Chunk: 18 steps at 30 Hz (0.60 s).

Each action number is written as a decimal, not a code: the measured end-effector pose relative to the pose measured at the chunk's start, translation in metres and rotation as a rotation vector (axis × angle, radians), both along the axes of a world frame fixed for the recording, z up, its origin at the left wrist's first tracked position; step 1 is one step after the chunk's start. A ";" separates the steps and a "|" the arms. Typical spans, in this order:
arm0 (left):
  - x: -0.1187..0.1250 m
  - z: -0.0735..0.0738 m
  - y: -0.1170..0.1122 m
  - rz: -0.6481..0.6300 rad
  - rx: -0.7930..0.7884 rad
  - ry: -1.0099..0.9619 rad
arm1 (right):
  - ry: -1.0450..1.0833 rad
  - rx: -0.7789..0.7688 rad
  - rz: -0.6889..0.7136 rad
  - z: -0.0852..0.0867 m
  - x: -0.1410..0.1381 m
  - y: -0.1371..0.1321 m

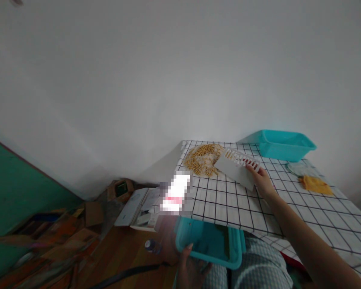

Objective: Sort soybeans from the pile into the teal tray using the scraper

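Observation:
My right hand [259,181] grips a white flat plastic panel [235,167] by its slotted edge, tilted over the checked tablecloth. The panel's left corner is beside a spread pile of round yellow beans [198,165], which look like soybeans, with paler, finer grains among them. Below the table's front edge my left hand [190,263] holds the rim of a teal plastic basin [209,241], its thumb over the near left side. The basin is above my lap. Its inside is shaded, so I cannot tell what lies in it.
A second teal basin [284,144] stands at the table's back right, near the wall. In front of it lie a clear lid-like piece [297,168] and a yellow cloth [315,184]. Boxes [120,189] and a bottle [152,245] are on the floor at left.

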<state>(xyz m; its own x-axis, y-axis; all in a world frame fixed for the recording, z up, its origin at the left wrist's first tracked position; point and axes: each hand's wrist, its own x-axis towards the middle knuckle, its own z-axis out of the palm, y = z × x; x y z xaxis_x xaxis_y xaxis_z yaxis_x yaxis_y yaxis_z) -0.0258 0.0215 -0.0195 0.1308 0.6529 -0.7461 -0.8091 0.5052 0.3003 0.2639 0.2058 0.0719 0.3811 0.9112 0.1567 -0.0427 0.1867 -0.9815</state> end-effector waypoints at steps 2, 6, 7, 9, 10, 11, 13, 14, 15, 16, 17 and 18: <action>0.000 0.000 0.000 0.014 -0.012 0.028 | -0.009 0.010 0.012 -0.001 0.002 0.000; 0.000 -0.005 0.001 0.031 -0.023 0.039 | -0.042 0.001 0.050 -0.003 0.004 0.000; 0.000 -0.007 0.001 0.034 -0.023 0.041 | -0.046 -0.011 0.050 -0.003 0.004 0.000; 0.000 -0.009 0.001 0.035 -0.026 0.045 | -0.052 -0.026 0.048 -0.004 0.003 0.001; 0.000 -0.010 0.001 0.037 -0.028 0.046 | -0.053 -0.027 0.048 -0.004 0.003 0.001; 0.000 -0.011 0.002 0.038 -0.031 0.046 | -0.052 -0.025 0.052 -0.004 0.002 0.001; -0.001 -0.011 0.002 0.033 -0.039 0.048 | -0.035 -0.016 0.063 -0.004 0.001 0.001; -0.001 -0.011 0.002 0.029 -0.042 0.049 | -0.021 -0.012 0.066 -0.003 0.001 0.001; -0.001 -0.010 0.003 0.027 -0.044 0.051 | -0.009 -0.008 0.067 -0.003 0.000 0.000; -0.001 -0.009 0.003 0.025 -0.045 0.053 | 0.000 -0.005 0.065 -0.002 0.000 0.000; -0.001 -0.008 0.003 0.025 -0.043 0.052 | 0.005 -0.005 0.058 -0.001 0.000 -0.001; -0.002 -0.008 0.003 0.026 -0.041 0.050 | 0.007 -0.007 0.051 0.001 0.001 -0.001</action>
